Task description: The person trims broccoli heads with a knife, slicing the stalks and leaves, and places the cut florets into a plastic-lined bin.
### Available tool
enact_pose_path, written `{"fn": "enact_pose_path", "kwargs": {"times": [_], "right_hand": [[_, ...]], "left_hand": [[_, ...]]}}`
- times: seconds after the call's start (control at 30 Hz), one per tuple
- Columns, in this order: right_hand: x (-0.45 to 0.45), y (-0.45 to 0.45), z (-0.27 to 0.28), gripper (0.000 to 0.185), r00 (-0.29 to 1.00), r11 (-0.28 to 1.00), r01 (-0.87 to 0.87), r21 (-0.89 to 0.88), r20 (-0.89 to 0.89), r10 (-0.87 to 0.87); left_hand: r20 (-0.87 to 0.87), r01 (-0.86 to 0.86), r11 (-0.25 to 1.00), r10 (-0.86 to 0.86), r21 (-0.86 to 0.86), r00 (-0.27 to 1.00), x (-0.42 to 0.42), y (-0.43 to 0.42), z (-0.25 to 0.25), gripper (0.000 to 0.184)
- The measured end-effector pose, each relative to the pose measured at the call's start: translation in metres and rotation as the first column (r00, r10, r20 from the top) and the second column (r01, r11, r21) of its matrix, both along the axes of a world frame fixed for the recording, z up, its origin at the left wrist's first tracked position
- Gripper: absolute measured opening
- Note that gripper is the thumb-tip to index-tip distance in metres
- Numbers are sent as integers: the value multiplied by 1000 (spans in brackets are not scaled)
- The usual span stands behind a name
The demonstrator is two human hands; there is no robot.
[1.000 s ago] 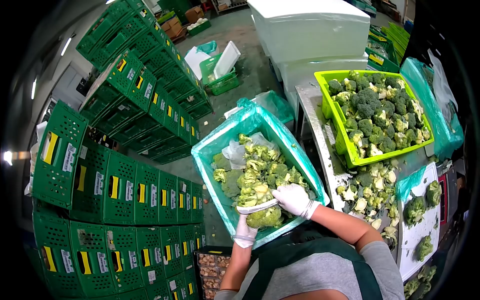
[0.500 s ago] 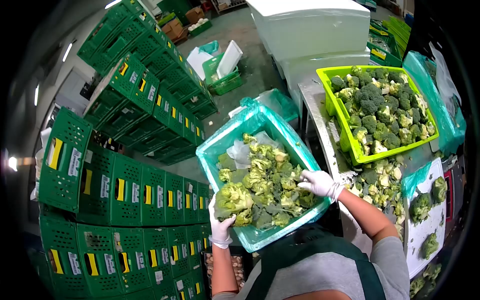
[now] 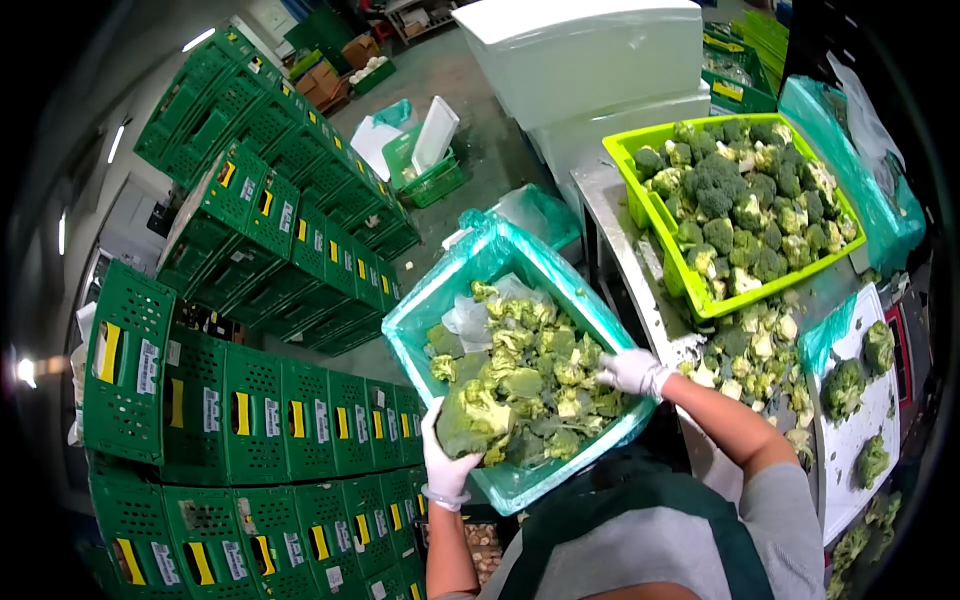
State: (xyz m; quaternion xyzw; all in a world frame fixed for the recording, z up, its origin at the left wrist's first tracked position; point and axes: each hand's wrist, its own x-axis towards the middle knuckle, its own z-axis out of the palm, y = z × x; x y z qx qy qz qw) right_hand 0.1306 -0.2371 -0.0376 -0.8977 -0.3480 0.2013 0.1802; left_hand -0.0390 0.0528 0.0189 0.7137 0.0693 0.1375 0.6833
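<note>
Both my hands wear white gloves. My left hand [image 3: 446, 458] is wrapped round a large head of broccoli [image 3: 474, 418], pale on its cut side, at the near left of a box [image 3: 603, 309] lined with teal plastic film. Inside the box lie broccoli pieces [image 3: 520, 350], many yellowish green, and a scrap of clear film [image 3: 468, 322]. My right hand [image 3: 636, 373] hangs over the box's right side, next to the pieces. Its fingertips point into the box; whether they pinch a piece I cannot make out.
On a metal table at right stands a lime-green crate [image 3: 693, 289] full of broccoli florets, with loose trimmings [image 3: 752, 345] before it. A white board [image 3: 838, 440] carries several broccoli heads. Stacked green crates [image 3: 265, 420] line the left. White foam boxes [image 3: 600, 70] stand behind.
The large broccoli head has turned in my left hand and shows a different side. My right hand stays at the box's right side. The whole view has shifted slightly.
</note>
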Motion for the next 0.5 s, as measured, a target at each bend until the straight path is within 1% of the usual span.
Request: {"fn": "enact_pose_path", "kwargs": {"times": [0.03, 0.07, 0.1, 0.13, 0.2, 0.23, 0.27, 0.3, 0.33, 0.37, 0.4, 0.43, 0.47, 0.5], "right_hand": [[-4, -1, -19, 34, 998, 983, -34, 181, -43, 42], [-9, 10, 11, 36, 860, 980, 88, 178, -510, 16], [-22, 21, 17, 37, 614, 944, 249, 215, -789, 17], [-26, 30, 21, 39, 310, 891, 408, 198, -948, 69], [-42, 47, 27, 41, 90, 744, 603, 288, -951, 295], [-47, 54, 33, 43, 114, 704, 659, 264, -960, 254], [-46, 61, 13, 46, 145, 705, 646, 293, -954, 263], [-41, 61, 2, 44, 202, 671, 676, 304, -952, 228], [-38, 61, -9, 44, 257, 633, 704, 321, -947, 194], [-38, 57, 25, 46, 393, 545, 726, 419, -904, 171], [-35, 57, 25, 54, 472, 590, 667, 455, -871, 138], [-37, 55, 28, 57, 565, 611, 616, 497, -820, 97], [-39, 55, 38, 60, 654, 635, 558, 534, -754, 60], [-38, 55, 32, 55, 816, 710, 426, 560, -577, -35]], "left_hand": [[43, -39, 999, 40, -25, 998, 3, -4, 0, 97], [66, -70, 997, 73, -45, 995, 1, -9, 2, 97], [143, -127, 992, 124, 13, 982, 5, -12, -5, 99], [165, -151, 985, 136, 87, 977, 7, -15, -9, 109], [231, -184, 978, 203, -103, 951, 20, -52, 1, 119], [255, -193, 980, 175, 46, 951, 23, -59, -8, 127], [158, -157, 964, 125, 213, 980, 23, -56, -27, 133], [81, -3, 974, -16, 225, 997, 16, -53, -32, 134], [4, 152, 961, -157, 230, 988, 12, -47, -34, 136], [102, 271, 931, -253, -244, 962, 14, -56, -26, 131], [40, 168, 907, -166, -385, 985, 14, -62, -24, 124], [22, 92, 886, -92, -454, 995, 12, -63, -37, 112], [2, 17, 855, -19, -519, 1000, 15, -65, -38, 100], [-131, -125, 833, 63, -539, 989, 16, -65, -36, 88]]}}
